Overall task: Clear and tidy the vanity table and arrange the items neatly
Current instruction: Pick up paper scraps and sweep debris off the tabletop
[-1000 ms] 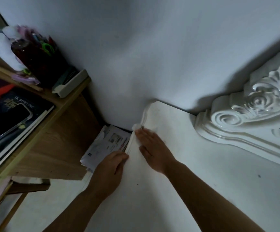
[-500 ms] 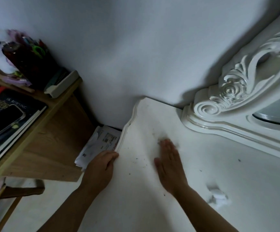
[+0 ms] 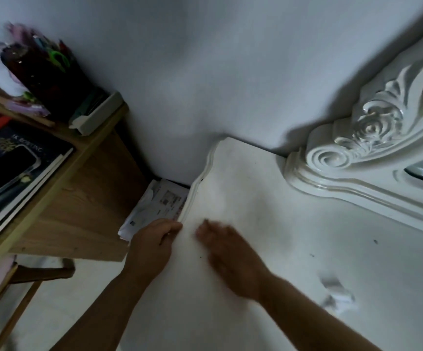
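Observation:
The white vanity table fills the lower right, its top dotted with small dark specks. My right hand lies flat on the top near the left edge, fingers together and blurred, holding nothing. My left hand is cupped against the table's left edge, just below the rim; what it holds, if anything, is hidden. A stack of white printed papers sits in the gap between the vanity and the wooden shelf, just beyond my left hand. A crumpled white tissue lies on the top to the right of my right forearm.
The carved white mirror frame rises at the back right. A wooden shelf unit stands to the left, bearing a dark book, a dark pen holder and a white box. A wall is close behind.
My right hand has swept left across the tabletop towards the edge by my left hand. My left hand has stayed at the rim.

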